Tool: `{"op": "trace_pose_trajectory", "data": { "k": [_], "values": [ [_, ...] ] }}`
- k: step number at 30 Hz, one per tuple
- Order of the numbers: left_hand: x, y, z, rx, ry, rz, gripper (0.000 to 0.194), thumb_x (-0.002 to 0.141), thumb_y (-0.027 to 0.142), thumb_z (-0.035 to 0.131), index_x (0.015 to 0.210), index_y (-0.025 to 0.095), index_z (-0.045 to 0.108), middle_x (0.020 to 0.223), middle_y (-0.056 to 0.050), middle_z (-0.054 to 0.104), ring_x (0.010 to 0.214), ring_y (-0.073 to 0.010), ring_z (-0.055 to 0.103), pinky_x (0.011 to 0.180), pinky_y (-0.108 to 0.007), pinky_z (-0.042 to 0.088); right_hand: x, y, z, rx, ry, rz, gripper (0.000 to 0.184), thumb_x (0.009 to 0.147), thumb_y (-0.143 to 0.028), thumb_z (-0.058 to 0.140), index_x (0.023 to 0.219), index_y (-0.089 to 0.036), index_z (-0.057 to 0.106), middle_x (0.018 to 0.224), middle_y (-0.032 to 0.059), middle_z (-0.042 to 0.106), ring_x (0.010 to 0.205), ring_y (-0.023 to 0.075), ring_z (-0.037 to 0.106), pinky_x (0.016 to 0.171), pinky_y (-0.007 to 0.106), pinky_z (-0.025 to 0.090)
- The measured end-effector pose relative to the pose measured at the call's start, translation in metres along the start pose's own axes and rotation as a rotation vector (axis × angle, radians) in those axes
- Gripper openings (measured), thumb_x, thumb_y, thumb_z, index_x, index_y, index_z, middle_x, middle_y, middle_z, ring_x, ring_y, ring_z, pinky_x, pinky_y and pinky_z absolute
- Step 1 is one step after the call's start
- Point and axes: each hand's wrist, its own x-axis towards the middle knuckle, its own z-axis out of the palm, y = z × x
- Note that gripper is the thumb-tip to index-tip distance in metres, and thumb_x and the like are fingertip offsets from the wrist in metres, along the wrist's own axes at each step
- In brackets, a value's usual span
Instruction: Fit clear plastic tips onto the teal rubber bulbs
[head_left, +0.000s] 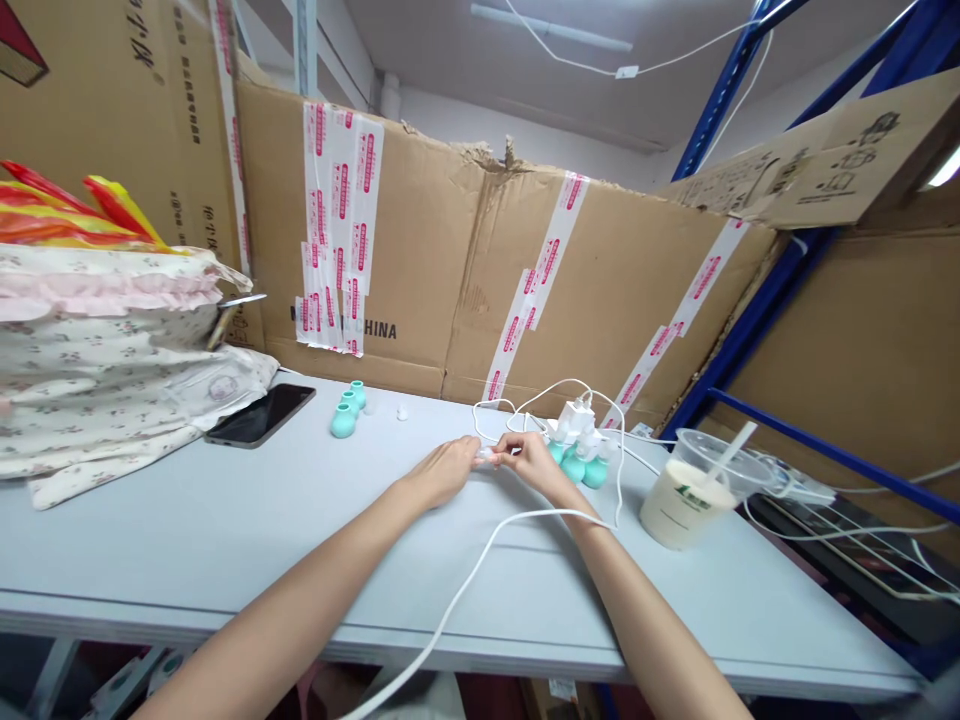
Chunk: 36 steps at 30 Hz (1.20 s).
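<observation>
My left hand (444, 469) and my right hand (531, 460) meet over the pale table (225, 540), fingers pinched together on a small white piece (487, 456) that looks like a cable end. A white cable (480, 570) drapes across my right wrist and off the table's front edge. Just right of my right hand, several teal-and-white gadgets (585, 462) stand under a white charger block (576, 415) with looping white cables. Two more teal gadgets (346, 410) stand apart further left, with a small white cap (402, 412) near them.
A dark phone (261, 415) lies by a stack of folded floral fabric (105, 350) at the left. A plastic cup of milky drink with a straw (686, 495) stands on the right. Taped cardboard boxes (465, 280) wall the back; blue shelving (757, 310) and a dark tray (862, 560) are at the right.
</observation>
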Motion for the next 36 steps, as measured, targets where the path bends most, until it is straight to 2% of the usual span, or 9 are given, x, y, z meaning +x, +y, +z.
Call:
{"op": "trace_pose_trajectory", "data": {
  "k": [5, 10, 13, 19, 23, 25, 29, 32, 36],
  "values": [
    [-0.005, -0.004, 0.002, -0.028, -0.081, -0.015, 0.023, 0.089, 0.031, 0.03, 0.089, 0.017, 0.048, 0.088, -0.009, 0.059, 0.078, -0.0217, 0.058, 0.065, -0.03, 0.04, -0.002, 0.001, 0.005, -0.051, -0.08, -0.009, 0.012, 0.068, -0.02, 0.058, 0.057, -0.016, 0.06, 0.057, 0.0014, 0.061, 0.057, 0.0125, 0.052, 0.059, 0.025, 0.038],
    [0.005, -0.005, 0.002, -0.143, 0.052, -0.018, 0.022, 0.089, 0.031, 0.031, 0.092, 0.016, 0.048, 0.089, -0.007, 0.057, 0.079, -0.0188, 0.055, 0.07, -0.03, 0.042, 0.002, 0.001, 0.006, 0.116, 0.028, 0.012, 0.019, 0.071, -0.035, 0.058, 0.071, -0.016, 0.057, 0.067, 0.0015, 0.059, 0.06, 0.0119, 0.052, 0.049, 0.021, 0.038],
    [0.013, -0.006, 0.006, -0.271, 0.13, 0.021, 0.023, 0.089, 0.028, 0.031, 0.1, 0.016, 0.048, 0.098, -0.008, 0.054, 0.092, -0.0174, 0.052, 0.084, -0.03, 0.04, 0.004, 0.001, 0.009, 0.261, 0.035, 0.061, 0.03, 0.072, -0.042, 0.058, 0.091, -0.018, 0.054, 0.078, 0.0028, 0.058, 0.067, 0.0142, 0.055, 0.041, 0.019, 0.039],
    [0.009, -0.004, 0.015, -0.295, 0.047, 0.044, 0.042, 0.085, 0.018, 0.036, 0.127, 0.014, 0.032, 0.12, -0.013, 0.041, 0.117, -0.0194, 0.036, 0.101, -0.037, 0.028, 0.005, 0.005, 0.018, 0.34, 0.086, 0.17, 0.047, 0.064, -0.041, 0.066, 0.103, -0.018, 0.055, 0.061, -0.0018, 0.055, 0.054, 0.0127, 0.054, 0.042, 0.022, 0.045],
    [0.004, -0.004, 0.0, -0.203, 0.029, 0.025, 0.037, 0.084, 0.028, 0.044, 0.12, 0.019, 0.044, 0.114, -0.01, 0.044, 0.111, -0.0214, 0.04, 0.099, -0.041, 0.03, 0.007, 0.007, 0.015, 0.363, 0.019, 0.235, 0.054, 0.061, -0.042, 0.069, 0.106, -0.014, 0.06, 0.055, -0.0018, 0.057, 0.048, 0.0116, 0.053, 0.048, 0.025, 0.047],
    [0.002, -0.004, -0.015, -0.043, 0.088, -0.001, 0.033, 0.08, 0.036, 0.051, 0.11, 0.022, 0.052, 0.114, -0.008, 0.044, 0.113, -0.0242, 0.038, 0.101, -0.048, 0.023, 0.008, 0.008, 0.01, 0.369, -0.001, 0.265, 0.053, 0.059, -0.042, 0.07, 0.102, -0.013, 0.062, 0.057, 0.0002, 0.06, 0.047, 0.0104, 0.052, 0.05, 0.025, 0.046],
    [-0.006, -0.016, -0.055, 0.331, 0.395, -0.298, 0.037, 0.072, 0.034, 0.062, 0.106, 0.022, 0.051, 0.122, -0.011, 0.041, 0.121, -0.0303, 0.029, 0.101, -0.06, 0.002, 0.007, 0.008, 0.004, 0.421, 0.074, 0.282, 0.046, 0.058, -0.044, 0.07, 0.093, -0.015, 0.065, 0.075, 0.0065, 0.066, 0.05, 0.0102, 0.053, 0.051, 0.025, 0.047],
    [-0.021, -0.037, -0.083, 0.457, 0.576, -0.682, 0.041, 0.074, 0.027, 0.059, 0.11, 0.016, 0.044, 0.119, -0.016, 0.045, 0.116, -0.0329, 0.034, 0.097, -0.057, 0.016, 0.006, 0.005, 0.006, 0.467, 0.093, 0.29, 0.044, 0.057, -0.046, 0.07, 0.088, -0.015, 0.064, 0.074, 0.0072, 0.064, 0.052, 0.0115, 0.054, 0.051, 0.026, 0.047],
    [-0.045, -0.072, -0.104, 0.44, 0.607, -1.012, 0.053, 0.076, 0.039, 0.055, 0.113, 0.004, 0.04, 0.104, -0.023, 0.054, 0.105, -0.0365, 0.044, 0.085, -0.048, 0.029, 0.005, 0.002, 0.01, 0.462, 0.061, 0.278, 0.043, 0.058, -0.046, 0.069, 0.087, -0.015, 0.063, 0.073, 0.0066, 0.063, 0.054, 0.012, 0.054, 0.047, 0.024, 0.045]
  ]
}}
